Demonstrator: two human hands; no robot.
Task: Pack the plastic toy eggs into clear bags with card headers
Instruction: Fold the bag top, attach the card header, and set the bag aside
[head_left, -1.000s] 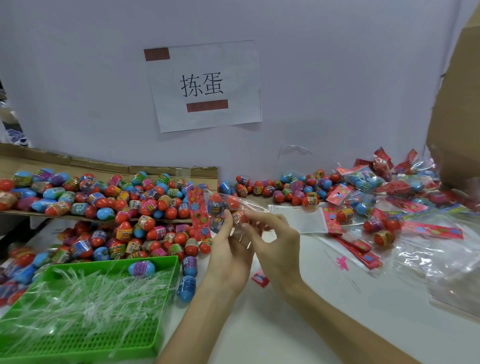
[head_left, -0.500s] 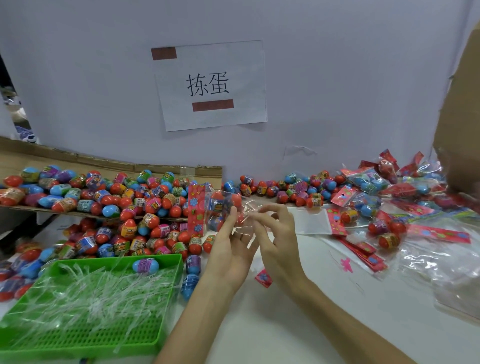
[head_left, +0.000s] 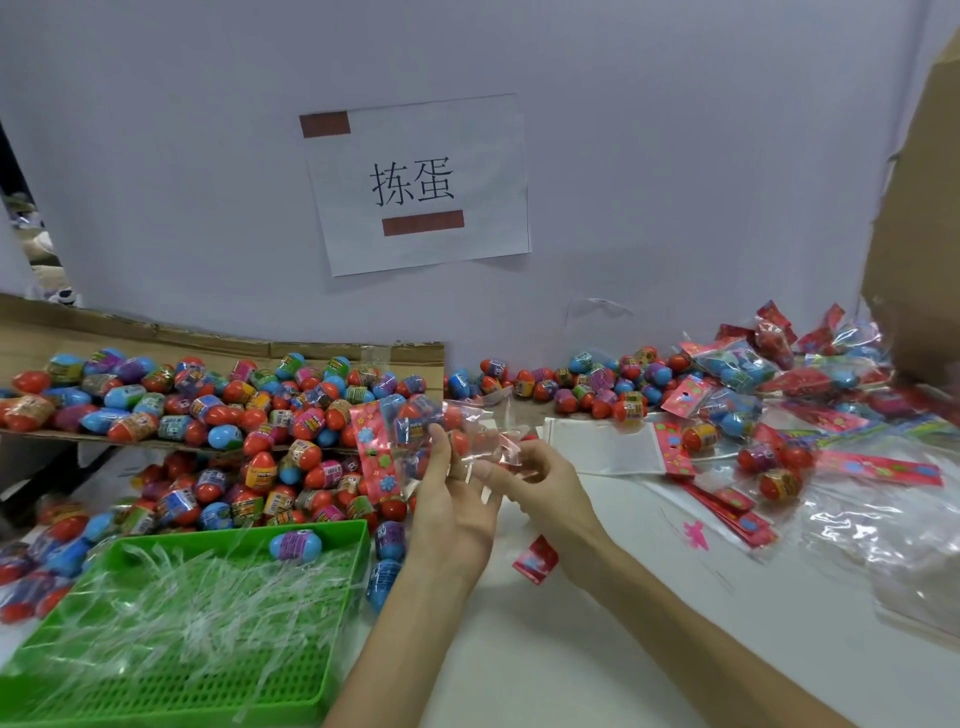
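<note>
Right hand has closed on the clear bag; left hand grips beneath it; we cannot count eggs inside.

Eggs heap along the bench's left and back edges. A tray sits at its front-left corner and packed bags lie back-right. Empty bags lie mid-bench behind the held bag.

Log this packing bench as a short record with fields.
left hand: holds the clear bag, eggs inside
right hand: fingers pinch the bag's crumpled right end
card header: red, flowered, on the bag's left end
green tray: clear strips and one blue egg
loose eggs: heaped on cardboard, left
packed bags: piled at right
</note>
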